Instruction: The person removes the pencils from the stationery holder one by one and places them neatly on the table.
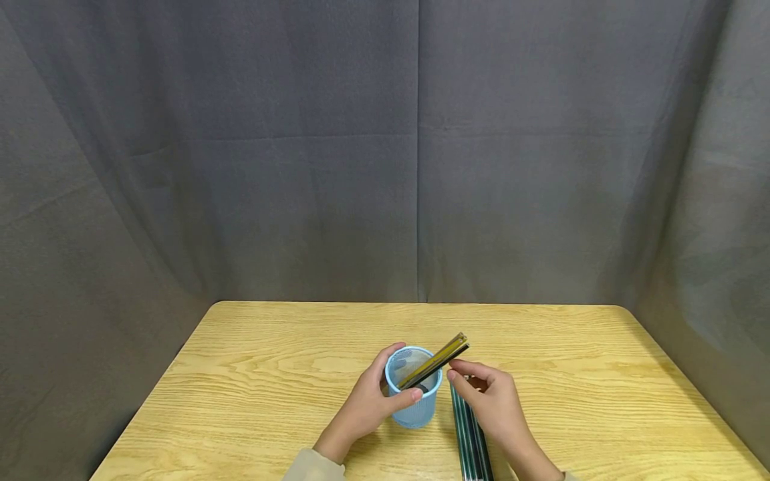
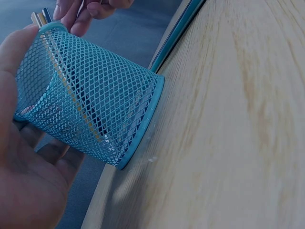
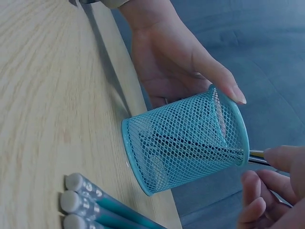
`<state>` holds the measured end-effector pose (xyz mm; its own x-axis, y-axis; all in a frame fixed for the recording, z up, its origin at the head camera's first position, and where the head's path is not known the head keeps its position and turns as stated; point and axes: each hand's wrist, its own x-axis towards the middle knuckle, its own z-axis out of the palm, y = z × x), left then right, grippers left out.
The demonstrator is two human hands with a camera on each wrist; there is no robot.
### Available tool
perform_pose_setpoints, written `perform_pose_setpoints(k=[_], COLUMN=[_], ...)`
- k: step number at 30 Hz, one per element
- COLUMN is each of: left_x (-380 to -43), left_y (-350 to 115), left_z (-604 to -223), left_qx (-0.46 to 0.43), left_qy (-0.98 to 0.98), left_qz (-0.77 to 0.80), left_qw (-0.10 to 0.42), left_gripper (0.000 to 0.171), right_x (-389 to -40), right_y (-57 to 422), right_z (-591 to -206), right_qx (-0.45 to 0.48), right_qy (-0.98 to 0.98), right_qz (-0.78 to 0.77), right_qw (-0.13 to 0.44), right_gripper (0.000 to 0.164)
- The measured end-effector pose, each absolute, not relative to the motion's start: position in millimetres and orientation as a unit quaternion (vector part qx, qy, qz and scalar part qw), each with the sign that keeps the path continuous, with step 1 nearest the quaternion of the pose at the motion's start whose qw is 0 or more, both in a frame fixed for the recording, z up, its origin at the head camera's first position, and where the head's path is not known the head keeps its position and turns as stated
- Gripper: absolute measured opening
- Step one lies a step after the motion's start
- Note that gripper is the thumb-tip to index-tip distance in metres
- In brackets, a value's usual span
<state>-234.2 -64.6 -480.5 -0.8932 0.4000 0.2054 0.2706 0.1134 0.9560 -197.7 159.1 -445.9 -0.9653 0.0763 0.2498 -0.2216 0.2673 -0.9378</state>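
My left hand grips a light blue mesh pen cup from its left side, thumb over the near rim. The cup's base is close to the tabletop. Several yellow and black pencils lean inside it, their upper ends sticking out past the right rim. My right hand is just right of the rim, its fingers loosely bent with the fingertips right by the leaning pencils. The pencil ends show uncovered in the left wrist view. Under the right hand lie several dark green pencils, partly hidden by it.
The wooden table has a light grain and rounded far corners. Grey curtains hang behind it and along both sides. In the right wrist view, pale round ends of the green pencils point toward the camera.
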Motion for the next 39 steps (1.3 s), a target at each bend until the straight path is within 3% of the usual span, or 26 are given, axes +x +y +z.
perform_pose_setpoints(k=[39], left_x=[-234.1], left_y=[-64.7], left_z=[-481.0], left_qx=[0.229], left_qy=[0.743], left_qz=[0.627], left_qw=[0.049], left_gripper=[0.075], right_x=[-195.5], right_y=[151.4], right_z=[-451.1], right_qx=[0.051], right_qy=[-0.766], right_qz=[0.631], right_qw=[0.113], right_gripper=[0.008])
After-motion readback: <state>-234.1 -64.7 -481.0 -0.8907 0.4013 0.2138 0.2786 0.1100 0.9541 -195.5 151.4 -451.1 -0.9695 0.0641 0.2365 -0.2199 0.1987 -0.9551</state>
